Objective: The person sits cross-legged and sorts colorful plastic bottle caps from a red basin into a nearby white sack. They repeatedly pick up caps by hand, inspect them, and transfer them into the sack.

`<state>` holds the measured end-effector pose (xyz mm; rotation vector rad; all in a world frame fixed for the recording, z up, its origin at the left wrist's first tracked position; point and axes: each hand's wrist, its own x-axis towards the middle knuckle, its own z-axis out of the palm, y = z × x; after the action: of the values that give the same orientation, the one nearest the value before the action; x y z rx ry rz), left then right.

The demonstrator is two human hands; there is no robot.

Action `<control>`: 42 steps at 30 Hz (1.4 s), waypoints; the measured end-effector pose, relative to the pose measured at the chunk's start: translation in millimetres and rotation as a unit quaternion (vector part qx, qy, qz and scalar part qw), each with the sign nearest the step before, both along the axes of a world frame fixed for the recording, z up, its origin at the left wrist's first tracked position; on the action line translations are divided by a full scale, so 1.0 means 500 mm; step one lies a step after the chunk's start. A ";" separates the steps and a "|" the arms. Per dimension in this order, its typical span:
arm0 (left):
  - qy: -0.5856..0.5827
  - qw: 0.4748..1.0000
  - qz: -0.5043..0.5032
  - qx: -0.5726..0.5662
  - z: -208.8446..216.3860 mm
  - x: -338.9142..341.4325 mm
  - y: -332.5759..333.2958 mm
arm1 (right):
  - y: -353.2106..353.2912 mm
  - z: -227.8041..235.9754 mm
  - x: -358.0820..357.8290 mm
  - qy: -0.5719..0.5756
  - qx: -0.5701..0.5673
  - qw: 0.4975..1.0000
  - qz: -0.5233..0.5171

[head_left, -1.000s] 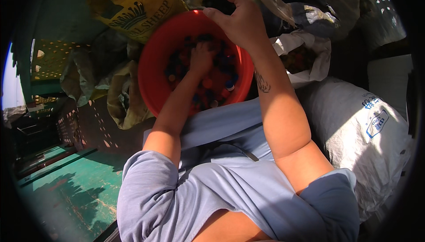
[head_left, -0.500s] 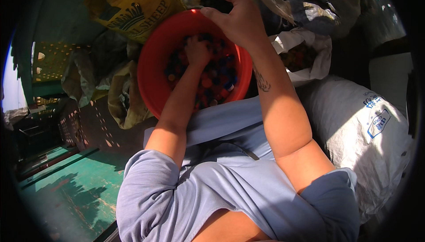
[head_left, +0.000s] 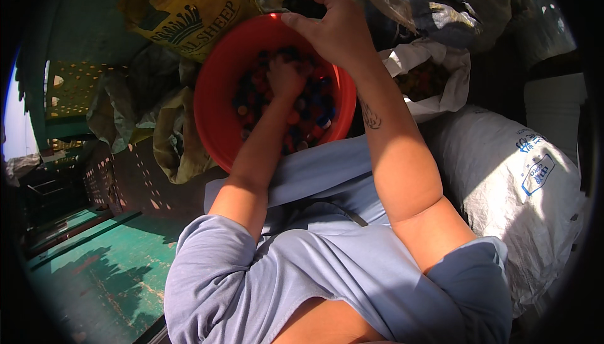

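A round red tub (head_left: 217, 108) stands in front of my lap, with many small bottle caps (head_left: 308, 124) in it, mostly red, blue and dark. My left hand (head_left: 287, 77) reaches down among the caps near the middle. Its fingers bend into the shaded pile, and their tips are hidden. At the far right rim of the tub my right hand (head_left: 336, 26) is raised, open, its thumb and fingers spread apart in a C. Dark shade fills the gap between them, and nothing is visibly gripped there.
A yellow printed bag (head_left: 189, 14) stands beyond the tub at the left. An open beige sack (head_left: 179, 146) leans beside it. At the right are an open white bag (head_left: 456, 80) with small coloured pieces and a large full white sack (head_left: 497, 174). Green flooring (head_left: 113, 268) shows at the lower left.
My left hand has shifted slightly to the right within the caps, and some caps around it have moved. My right hand has stayed almost in place, drifting slightly left.
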<state>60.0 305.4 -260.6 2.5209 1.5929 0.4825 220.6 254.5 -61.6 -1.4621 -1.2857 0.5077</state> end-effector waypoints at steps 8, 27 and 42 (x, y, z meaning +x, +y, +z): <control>-0.025 0.997 0.003 -0.068 -0.028 -0.019 0.021 | -0.001 0.003 -0.001 0.002 0.008 1.000 0.001; 0.080 0.995 0.017 -0.056 0.023 0.005 0.026 | -0.003 0.003 -0.002 0.001 0.012 1.000 0.007; -0.046 0.998 -0.049 0.009 -0.010 -0.111 0.062 | 0.002 0.004 -0.014 0.016 0.039 0.999 0.005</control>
<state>4.4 336.6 -265.8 2.5349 1.4332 0.5925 213.7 255.3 -59.8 -1.3791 -1.2742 0.4802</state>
